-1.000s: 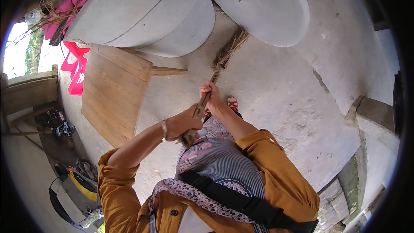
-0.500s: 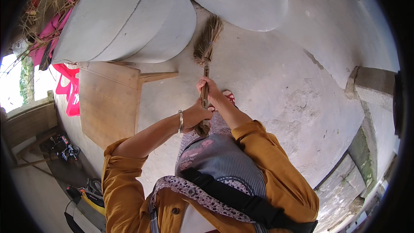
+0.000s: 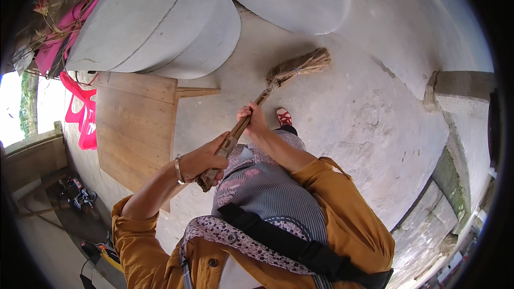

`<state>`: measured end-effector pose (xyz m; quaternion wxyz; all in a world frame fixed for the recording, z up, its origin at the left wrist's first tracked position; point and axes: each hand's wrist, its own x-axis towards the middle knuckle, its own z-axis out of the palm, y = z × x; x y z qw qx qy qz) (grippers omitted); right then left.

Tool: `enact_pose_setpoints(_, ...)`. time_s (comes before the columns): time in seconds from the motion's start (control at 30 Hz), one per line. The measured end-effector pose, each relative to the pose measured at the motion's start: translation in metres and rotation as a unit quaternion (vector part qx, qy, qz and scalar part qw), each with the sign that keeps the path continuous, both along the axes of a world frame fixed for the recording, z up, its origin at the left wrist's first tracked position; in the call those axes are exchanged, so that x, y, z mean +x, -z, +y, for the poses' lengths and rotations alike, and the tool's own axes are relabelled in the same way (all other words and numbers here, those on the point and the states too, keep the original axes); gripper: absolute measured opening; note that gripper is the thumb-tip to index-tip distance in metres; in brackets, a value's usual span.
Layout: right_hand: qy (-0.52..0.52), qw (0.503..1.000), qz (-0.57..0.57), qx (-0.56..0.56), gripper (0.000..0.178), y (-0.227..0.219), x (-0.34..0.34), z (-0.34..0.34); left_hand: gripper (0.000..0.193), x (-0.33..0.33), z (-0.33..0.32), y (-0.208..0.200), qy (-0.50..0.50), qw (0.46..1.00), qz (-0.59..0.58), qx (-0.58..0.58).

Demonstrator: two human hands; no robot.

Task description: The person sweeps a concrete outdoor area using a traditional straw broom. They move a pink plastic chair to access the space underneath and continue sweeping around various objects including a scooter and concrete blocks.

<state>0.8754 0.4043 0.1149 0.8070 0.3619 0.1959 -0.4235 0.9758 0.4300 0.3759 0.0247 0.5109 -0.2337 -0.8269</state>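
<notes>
A straw broom (image 3: pixel 300 67) slants across in front of me, its bristle head out to the far right over the pale floor. Wrapped round the upper end of its brown handle is my left hand (image 3: pixel 201 161), with a bracelet at the wrist. My right hand (image 3: pixel 254 120) grips the handle farther down, closer to the bristles. Both hands are closed on it. Whether the bristle tips touch the floor, I cannot tell.
Two big grey rounded containers (image 3: pixel 155 16) stand at the far side. A wooden table (image 3: pixel 136 123) is at the left, with a pink plastic stool (image 3: pixel 85 115) behind it. A concrete block (image 3: pixel 465 93) juts out at the right. My red-patterned shoe (image 3: pixel 284 116) shows on the floor.
The broom head has swung right, away from the gap between the grey containers. My left hand has moved left and a little nearer me, so the handle now slants.
</notes>
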Motion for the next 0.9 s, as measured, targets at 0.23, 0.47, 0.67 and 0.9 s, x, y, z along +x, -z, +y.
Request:
enact_pose_setpoints(0.23, 0.120, 0.981, -0.150, 0.004, 0.021, 0.057, -0.046, -0.032, 0.058, -0.070, -0.023, 0.080, 0.082, 0.994, -0.041, -0.063)
enact_pose_setpoints(0.47, 0.235, 0.969, -0.080, 0.019, 0.024, 0.064, -0.110, 0.020, 0.053, -0.109, -0.012, 0.092, 0.194, 0.980, 0.039, 0.000)
enact_pose_setpoints(0.67, 0.258, 0.965, 0.005, 0.054, 0.026, 0.035, -0.113, 0.045, 0.073, -0.079, 0.001, 0.064, 0.152, 0.985, 0.061, 0.050)
enact_pose_setpoints(0.9, 0.182, 0.982, 0.023, 0.042, 0.016, 0.006, -0.077, 0.076, 0.071, -0.055, 0.057, 0.023, 0.078, 0.993, 0.066, 0.058)
